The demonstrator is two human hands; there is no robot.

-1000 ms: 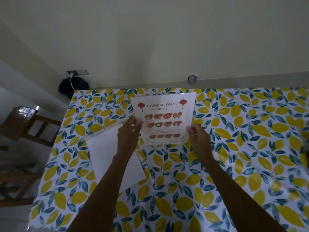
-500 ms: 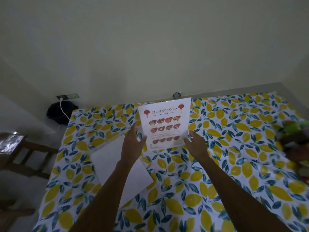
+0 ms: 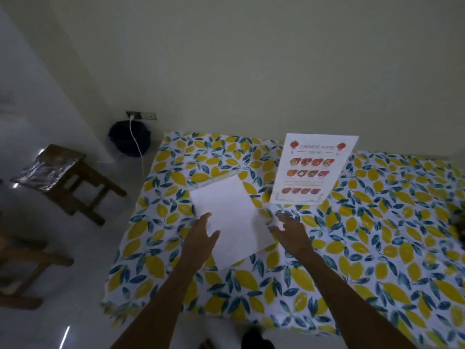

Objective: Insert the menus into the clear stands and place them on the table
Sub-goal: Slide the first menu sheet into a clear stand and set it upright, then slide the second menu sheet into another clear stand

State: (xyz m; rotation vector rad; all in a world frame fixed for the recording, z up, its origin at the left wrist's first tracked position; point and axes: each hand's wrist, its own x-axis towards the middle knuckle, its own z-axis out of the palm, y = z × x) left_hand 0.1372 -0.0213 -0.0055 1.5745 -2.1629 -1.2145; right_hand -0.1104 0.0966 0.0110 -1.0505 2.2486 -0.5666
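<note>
Both hands released stand (image 3: 314, 170); menu inside, upright on table (image 3: 377, 248). Fingers spread, empty.

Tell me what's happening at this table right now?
A person is setting out menus. One Chinese food menu stands upright in its stand on the lemon-print tablecloth, nobody touching it. Both hands are open and empty: the left hand over a white sheet lying flat, the right hand at its right edge.
</note>
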